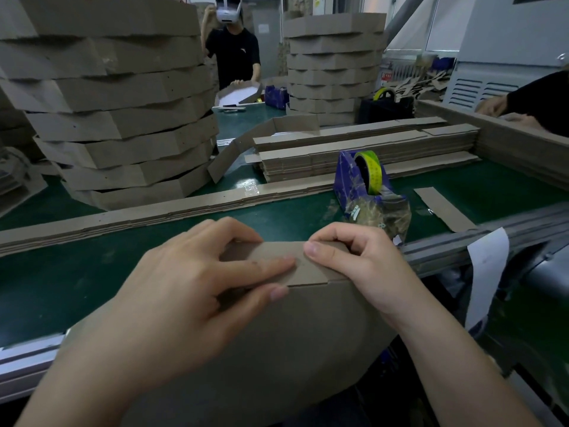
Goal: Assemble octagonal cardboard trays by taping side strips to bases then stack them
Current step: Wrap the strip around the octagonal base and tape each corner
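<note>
A brown cardboard tray (295,340) stands on edge at the near rim of the green table, its base facing me. A side strip (277,257) is folded over its top edge. My left hand (191,282) lies flat on the strip and base, fingers pressing along the seam. My right hand (357,260) pinches the strip's end at the tray's upper right corner, thumb on the outer face. A blue tape dispenser (360,180) with a yellow-green roll stands just beyond my right hand. Any tape on the seam is too clear to make out.
A tall stack of finished trays (123,118) fills the left, another stack (332,66) stands at the back. Piles of flat side strips (354,149) lie mid-table, a long strip (154,214) runs across. A person (234,47) works opposite; another person's hands (505,112) are at right.
</note>
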